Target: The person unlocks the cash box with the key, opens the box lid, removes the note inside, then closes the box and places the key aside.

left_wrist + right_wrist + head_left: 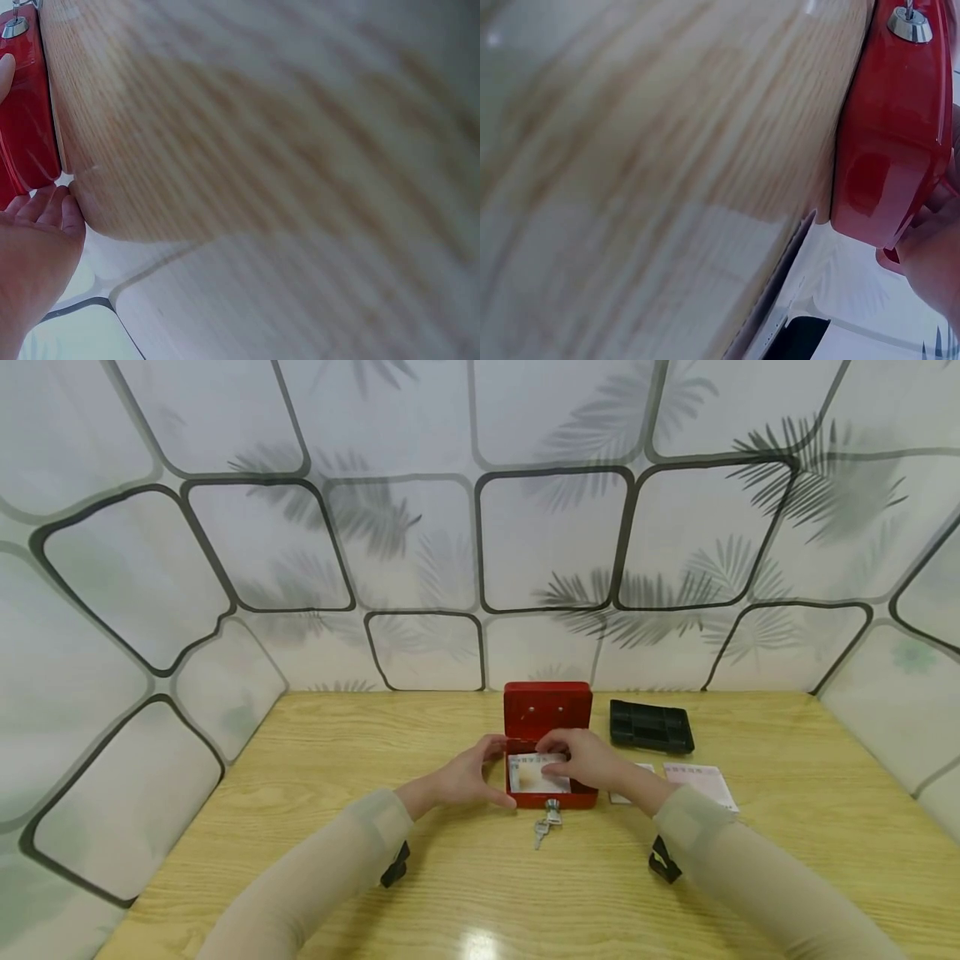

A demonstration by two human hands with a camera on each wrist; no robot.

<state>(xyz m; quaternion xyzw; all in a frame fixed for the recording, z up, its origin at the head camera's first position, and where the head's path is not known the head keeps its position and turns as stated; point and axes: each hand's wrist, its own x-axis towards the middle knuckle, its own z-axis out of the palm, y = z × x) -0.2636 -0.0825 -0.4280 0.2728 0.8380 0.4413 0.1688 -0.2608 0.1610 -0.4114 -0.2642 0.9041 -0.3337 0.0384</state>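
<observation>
A red cash box (514, 802) stands with its lid (547, 708) raised. My left hand (467, 774) holds the box's left end, the thumb at the front corner and the fingers along the side. Inside lies a pale, printed banknote-like slip (528, 774). My right hand (588, 760) reaches into the box and pinches the slip, thumb on its face and fingers bent over its far edge; the fingertips are partly hidden. A key (541, 832) hangs at the front lock (552, 808). In the right wrist view, the red box wall (889, 142) hides part of the right hand.
A black compartment tray (651, 727) lies behind and right of the box. Two more slips are on the wooden table (315, 793): a pinkish one (703, 783) and another partly hidden under the right forearm. A patterned curtain (420, 543) encloses the back and sides.
</observation>
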